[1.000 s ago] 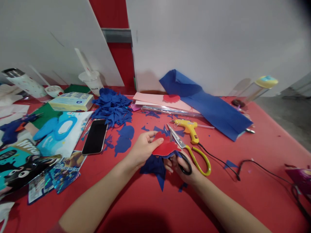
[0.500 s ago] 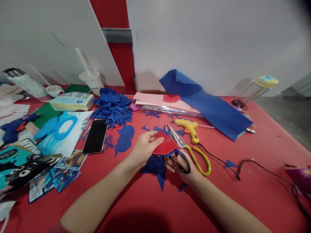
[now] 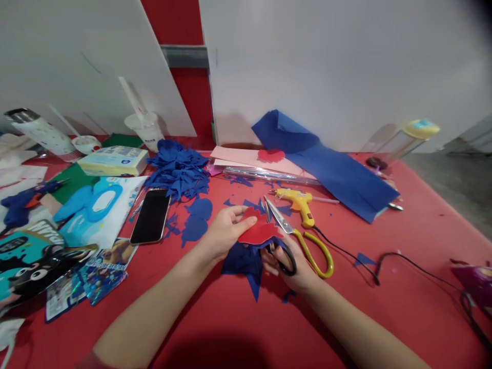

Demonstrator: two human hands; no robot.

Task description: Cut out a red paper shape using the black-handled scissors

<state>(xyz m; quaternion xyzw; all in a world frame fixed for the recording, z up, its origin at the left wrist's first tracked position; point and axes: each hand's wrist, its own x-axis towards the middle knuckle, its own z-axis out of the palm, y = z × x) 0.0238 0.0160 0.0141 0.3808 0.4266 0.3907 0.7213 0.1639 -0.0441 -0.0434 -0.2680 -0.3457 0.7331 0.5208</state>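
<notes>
While pinching scalloped red cutout [image 3: 257, 231] in left hand [image 3: 223, 231], grips black-handled scissors [image 3: 294, 262] in right hand [image 3: 302, 265], aimed lengthwise toward eleven o'clock.

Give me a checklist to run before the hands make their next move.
1. Left hand pinching the red, scalloped, paper-like piece: ok.
2. Right hand in the black-handled scissors: ok.
3. Blue, paper-like layer lined up under the red piece: cannot tell, mostly hidden.
4. Yellow-handled metal scissors well clear of the right hand: not ok, they lie close beside it.
5. Yellow plastic glue gun cool: cannot tell.
</notes>
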